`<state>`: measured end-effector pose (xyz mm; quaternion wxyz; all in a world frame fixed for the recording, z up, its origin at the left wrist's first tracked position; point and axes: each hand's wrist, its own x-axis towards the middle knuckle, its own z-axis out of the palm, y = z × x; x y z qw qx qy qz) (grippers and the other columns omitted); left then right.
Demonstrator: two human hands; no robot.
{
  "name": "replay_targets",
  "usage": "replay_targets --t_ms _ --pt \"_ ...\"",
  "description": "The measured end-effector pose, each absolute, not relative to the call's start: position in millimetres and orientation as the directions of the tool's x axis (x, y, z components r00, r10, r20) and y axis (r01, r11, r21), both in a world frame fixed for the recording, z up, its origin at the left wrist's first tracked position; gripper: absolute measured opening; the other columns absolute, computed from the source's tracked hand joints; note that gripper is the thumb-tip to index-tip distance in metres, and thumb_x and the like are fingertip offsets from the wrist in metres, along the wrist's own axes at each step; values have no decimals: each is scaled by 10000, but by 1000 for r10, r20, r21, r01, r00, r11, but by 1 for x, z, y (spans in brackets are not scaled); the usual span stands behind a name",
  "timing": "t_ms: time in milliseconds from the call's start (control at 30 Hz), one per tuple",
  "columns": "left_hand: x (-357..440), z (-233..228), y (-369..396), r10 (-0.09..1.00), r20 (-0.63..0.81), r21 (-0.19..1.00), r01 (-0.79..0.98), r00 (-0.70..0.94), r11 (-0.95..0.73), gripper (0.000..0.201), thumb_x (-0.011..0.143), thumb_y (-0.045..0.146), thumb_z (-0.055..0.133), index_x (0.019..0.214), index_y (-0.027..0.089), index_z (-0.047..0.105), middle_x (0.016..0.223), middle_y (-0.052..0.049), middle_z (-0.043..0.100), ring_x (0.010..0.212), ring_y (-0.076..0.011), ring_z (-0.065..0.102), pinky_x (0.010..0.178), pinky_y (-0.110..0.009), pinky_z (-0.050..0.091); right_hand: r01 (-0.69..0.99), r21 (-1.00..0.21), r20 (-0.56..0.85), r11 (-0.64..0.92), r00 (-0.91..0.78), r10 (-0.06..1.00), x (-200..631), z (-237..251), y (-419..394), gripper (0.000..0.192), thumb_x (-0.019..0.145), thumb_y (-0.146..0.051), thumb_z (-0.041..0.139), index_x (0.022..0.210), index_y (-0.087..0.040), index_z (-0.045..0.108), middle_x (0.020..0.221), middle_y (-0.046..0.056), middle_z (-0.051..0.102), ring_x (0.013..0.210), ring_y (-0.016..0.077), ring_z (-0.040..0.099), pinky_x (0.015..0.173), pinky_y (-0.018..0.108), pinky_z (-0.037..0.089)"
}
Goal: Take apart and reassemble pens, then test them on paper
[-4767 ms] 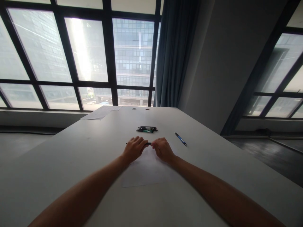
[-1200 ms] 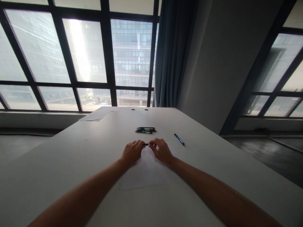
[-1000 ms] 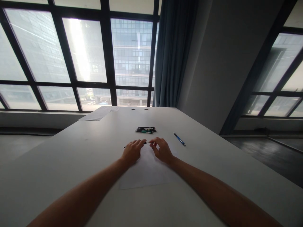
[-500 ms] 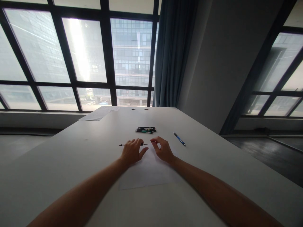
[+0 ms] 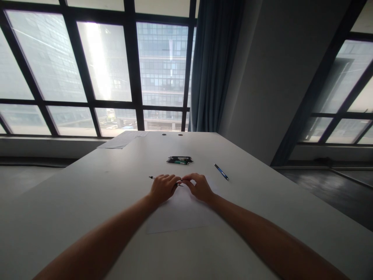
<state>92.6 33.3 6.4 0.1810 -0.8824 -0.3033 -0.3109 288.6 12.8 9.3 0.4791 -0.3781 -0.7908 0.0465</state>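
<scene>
My left hand [image 5: 163, 188] is closed around a pen [image 5: 152, 177], which lies nearly level across the palm. The pen's dark end sticks out on the left and a thin point shows by the thumb on the right. My right hand [image 5: 199, 188] pinches a small dark piece [image 5: 182, 179], mostly hidden by the fingertips; its kind I cannot make out. The fingertips of both hands meet or almost meet. Beneath them lies a white sheet of paper [image 5: 177, 219] on the white table [image 5: 87, 194].
Beyond my hands is a pile of several dark pens [image 5: 180, 160], one with green. A blue pen [image 5: 221, 172] lies slantwise to the right. Papers [image 5: 119, 140] rest at the far left edge. Two dark round spots mark the table's far end, before windows and a curtain [image 5: 208, 77].
My right hand has moved left to meet the left hand, bringing the small dark piece with it. The pen's point now tilts downward, and the left thumb has closed in.
</scene>
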Motion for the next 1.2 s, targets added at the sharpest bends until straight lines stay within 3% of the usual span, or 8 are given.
replay_targets --t_ms 833,1033,1200 --pt "92 9 32 376 686 -154 629 623 -762 284 986 318 381 955 205 640 777 -30 670 698 -149 590 613 -289 379 393 -632 663 668 -173 728 285 12 12 81 819 -231 643 860 -187 697 783 42 716 673 152 645 666 291 536" --pt "92 9 33 411 662 -140 642 626 -754 278 979 322 395 928 210 644 794 -31 675 703 -150 590 620 -285 384 416 -637 651 649 -162 742 285 15 14 69 798 -224 647 823 -188 700 761 35 710 654 146 632 638 278 525" --pt "94 8 32 516 613 -98 707 598 -701 232 942 342 467 931 197 648 838 -50 688 751 -188 610 659 -312 422 539 -614 657 576 -56 752 309 17 33 102 795 -217 605 807 -179 699 724 34 694 616 144 605 597 266 495"
